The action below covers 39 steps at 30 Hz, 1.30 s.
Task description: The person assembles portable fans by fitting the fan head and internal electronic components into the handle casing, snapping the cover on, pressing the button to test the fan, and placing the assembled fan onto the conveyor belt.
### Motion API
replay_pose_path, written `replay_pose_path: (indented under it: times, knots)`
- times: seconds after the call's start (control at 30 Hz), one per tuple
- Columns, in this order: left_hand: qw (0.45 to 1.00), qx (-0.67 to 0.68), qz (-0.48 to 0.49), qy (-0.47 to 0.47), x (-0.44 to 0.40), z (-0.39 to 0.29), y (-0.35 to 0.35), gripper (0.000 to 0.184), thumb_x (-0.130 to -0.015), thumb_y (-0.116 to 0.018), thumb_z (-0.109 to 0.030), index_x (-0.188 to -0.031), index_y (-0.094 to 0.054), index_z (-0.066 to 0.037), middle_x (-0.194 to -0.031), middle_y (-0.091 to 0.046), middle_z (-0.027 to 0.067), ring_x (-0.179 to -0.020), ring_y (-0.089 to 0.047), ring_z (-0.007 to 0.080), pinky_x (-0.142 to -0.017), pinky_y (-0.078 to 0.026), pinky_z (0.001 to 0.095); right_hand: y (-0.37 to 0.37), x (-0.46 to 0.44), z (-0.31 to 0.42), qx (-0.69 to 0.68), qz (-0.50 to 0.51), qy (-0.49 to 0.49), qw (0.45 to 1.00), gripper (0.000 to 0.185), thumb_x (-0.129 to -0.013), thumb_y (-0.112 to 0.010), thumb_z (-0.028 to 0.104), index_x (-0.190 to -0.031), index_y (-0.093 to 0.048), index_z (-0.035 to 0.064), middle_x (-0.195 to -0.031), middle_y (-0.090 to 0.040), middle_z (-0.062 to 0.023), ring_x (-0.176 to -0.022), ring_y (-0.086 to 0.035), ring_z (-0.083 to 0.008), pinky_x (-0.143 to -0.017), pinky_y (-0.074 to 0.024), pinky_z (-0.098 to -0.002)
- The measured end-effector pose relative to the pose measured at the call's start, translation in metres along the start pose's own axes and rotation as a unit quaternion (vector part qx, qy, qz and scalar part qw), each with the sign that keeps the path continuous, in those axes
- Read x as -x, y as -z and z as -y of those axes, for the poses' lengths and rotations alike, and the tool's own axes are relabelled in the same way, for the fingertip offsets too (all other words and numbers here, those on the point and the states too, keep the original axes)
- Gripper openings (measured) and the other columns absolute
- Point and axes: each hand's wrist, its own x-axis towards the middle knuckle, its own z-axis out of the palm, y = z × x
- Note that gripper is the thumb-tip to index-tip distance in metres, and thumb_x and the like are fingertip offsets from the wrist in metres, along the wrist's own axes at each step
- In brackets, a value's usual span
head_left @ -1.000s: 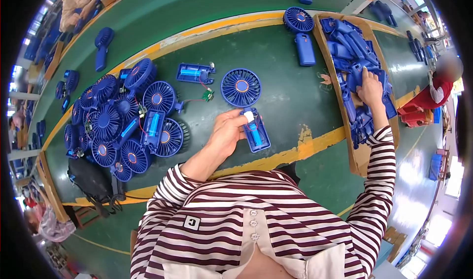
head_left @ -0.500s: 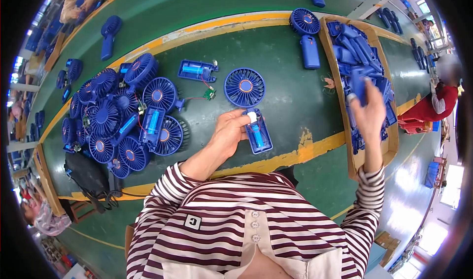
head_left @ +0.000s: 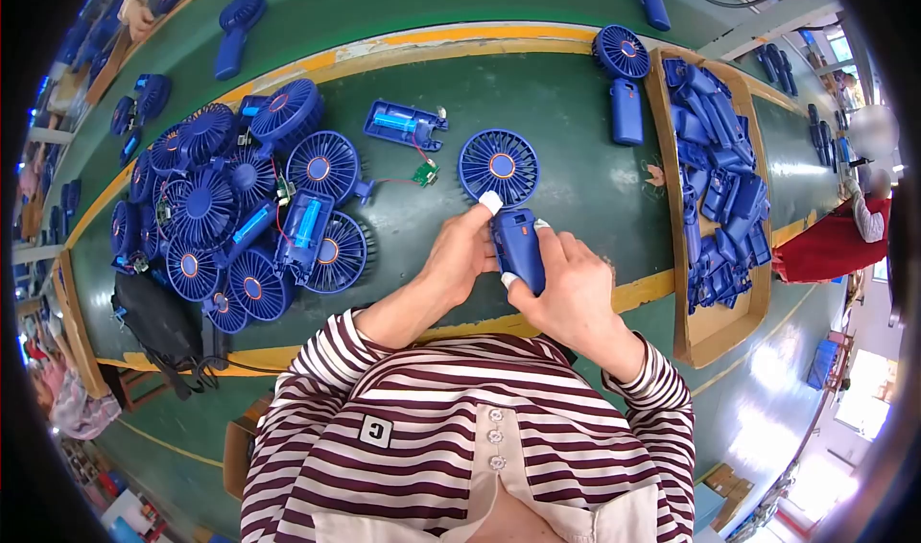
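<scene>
A blue handheld fan (head_left: 500,166) lies in front of me, its round head pointing away. My left hand (head_left: 457,257) is closed around the left side of its handle, with a white-covered thumb near the neck. A blue handle cover (head_left: 519,248) lies over the handle, and my right hand (head_left: 579,289) grips it from the right, fingertips also covered in white. The battery inside is hidden now. Just beyond my left hand lie an opened handle (head_left: 403,124) with a light-blue battery and a small green circuit board (head_left: 425,173) on wires.
A heap of blue fans (head_left: 203,202) stands at the left, beside a black bag (head_left: 158,322). At the right is a cardboard box (head_left: 721,343) of blue handle covers (head_left: 720,169). Another fan (head_left: 625,111) lies beside the box. A person in red (head_left: 835,241) is at far right.
My right hand has come from the cardboard box to the fan with a handle cover, which now hides the battery. My left hand has stayed on the fan's handle.
</scene>
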Motion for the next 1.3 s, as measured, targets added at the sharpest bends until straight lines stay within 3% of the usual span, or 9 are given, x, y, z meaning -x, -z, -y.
replay_pose_path:
  times: [0.07, 0.13, 0.47, 0.73, 1.13, 1.2, 1.23, 1.27, 1.3]
  knots:
    - [1.0, 0.009, 0.0, 0.0, 0.0, 0.001, 0.0, 0.045, -0.088, -0.046, -0.04, -0.102, -0.053, 0.002, -0.096, -0.059, 0.0124, -0.086, -0.06, 0.0213, -0.076, -0.048, 0.0357, -0.004, -0.002, 0.002, -0.004, -0.001, 0.004, 1.0, 0.051, -0.061, -0.065, 0.02, -0.101, -0.052, -0.0095, -0.072, -0.054, -0.0136, -0.061, -0.057, -0.0281, -0.055, -0.048, -0.0374]
    - [1.0, -0.024, 0.004, 0.015, -0.001, 0.0, 0.001, 0.045, -0.091, -0.032, -0.035, -0.112, -0.048, 0.001, -0.106, -0.057, 0.013, -0.094, -0.057, 0.0219, -0.082, -0.046, 0.0363, -0.006, -0.003, 0.004, -0.009, -0.004, 0.006, 1.0, 0.051, -0.061, -0.065, 0.02, -0.1, -0.052, -0.01, -0.072, -0.054, -0.0138, -0.061, -0.057, -0.0279, -0.054, -0.0479, -0.037]
    - [0.999, -0.035, 0.017, 0.016, -0.003, 0.002, 0.002, 0.045, -0.091, -0.032, -0.035, -0.111, -0.048, 0.002, -0.107, -0.057, 0.014, -0.096, -0.057, 0.0223, -0.083, -0.046, 0.0365, -0.01, 0.0, 0.006, 0.031, 0.01, 0.012, 0.999, 0.052, -0.061, -0.065, 0.021, -0.099, -0.051, -0.0112, -0.072, -0.053, -0.0144, -0.061, -0.057, -0.0282, -0.052, -0.048, -0.0363]
    - [0.998, -0.062, -0.023, 0.009, -0.004, 0.002, -0.002, 0.028, -0.087, -0.052, -0.022, -0.1, -0.057, 0.003, -0.095, -0.06, 0.0114, -0.082, -0.061, 0.0193, -0.072, -0.051, 0.0326, -0.011, 0.001, 0.003, 0.052, 0.026, 0.03, 0.998, 0.056, -0.062, -0.066, 0.024, -0.102, -0.05, -0.0109, -0.074, -0.053, -0.0148, -0.062, -0.057, -0.0279, -0.051, -0.048, -0.0357]
    - [0.996, -0.078, -0.049, 0.008, -0.006, 0.002, -0.004, 0.023, -0.085, -0.056, -0.017, -0.097, -0.059, 0.002, -0.09, -0.062, 0.0102, -0.081, -0.061, 0.018, -0.072, -0.05, 0.0308, -0.008, 0.005, -0.002, 0.036, 0.006, 0.04, 0.999, 0.058, -0.063, -0.071, 0.028, -0.103, -0.049, -0.0091, -0.073, -0.054, -0.0125, -0.06, -0.057, -0.0254, -0.05, -0.0473, -0.0332]
    - [0.998, -0.056, -0.022, -0.015, -0.011, 0.005, 0.003, 0.023, -0.085, -0.055, -0.017, -0.098, -0.058, 0.002, -0.092, -0.062, 0.0117, -0.083, -0.061, 0.019, -0.076, -0.049, 0.0318, -0.01, 0.008, -0.007, -0.044, -0.031, -0.033, 0.998, 0.058, -0.065, -0.072, 0.027, -0.105, -0.049, -0.0079, -0.069, -0.056, -0.0116, -0.059, -0.058, -0.0251, -0.051, -0.0475, -0.0317]
    - [0.998, -0.056, -0.018, -0.024, -0.011, 0.007, 0.006, 0.024, -0.085, -0.054, -0.017, -0.099, -0.057, 0.002, -0.094, -0.063, 0.0135, -0.086, -0.061, 0.0202, -0.081, -0.048, 0.0328, -0.011, 0.009, -0.012, -0.079, -0.027, -0.071, 0.994, 0.052, -0.069, -0.071, 0.024, -0.104, -0.05, -0.0076, -0.07, -0.059, -0.0101, -0.06, -0.058, -0.0183, -0.053, -0.0471, -0.029]
    - [0.998, -0.059, -0.015, -0.022, -0.008, 0.004, 0.003, 0.024, -0.085, -0.054, -0.017, -0.099, -0.057, 0.002, -0.094, -0.063, 0.0135, -0.086, -0.061, 0.0202, -0.081, -0.048, 0.0328, -0.012, 0.007, -0.017, -0.079, -0.03, -0.074, 0.994, 0.052, -0.069, -0.071, 0.024, -0.104, -0.05, -0.0076, -0.07, -0.059, -0.0101, -0.06, -0.058, -0.0183, -0.053, -0.0471, -0.029]
    - [0.997, -0.067, -0.009, -0.039, -0.006, 0.001, 0.0, 0.024, -0.085, -0.055, -0.017, -0.1, -0.057, 0.003, -0.095, -0.063, 0.0141, -0.087, -0.061, 0.0204, -0.082, -0.047, 0.0329, -0.014, 0.003, -0.023, -0.202, 0.031, -0.148, 0.968, 0.044, -0.071, -0.069, 0.026, -0.097, -0.053, -0.006, -0.071, -0.06, -0.0124, -0.061, -0.059, -0.0198, -0.052, -0.0469, -0.0303]
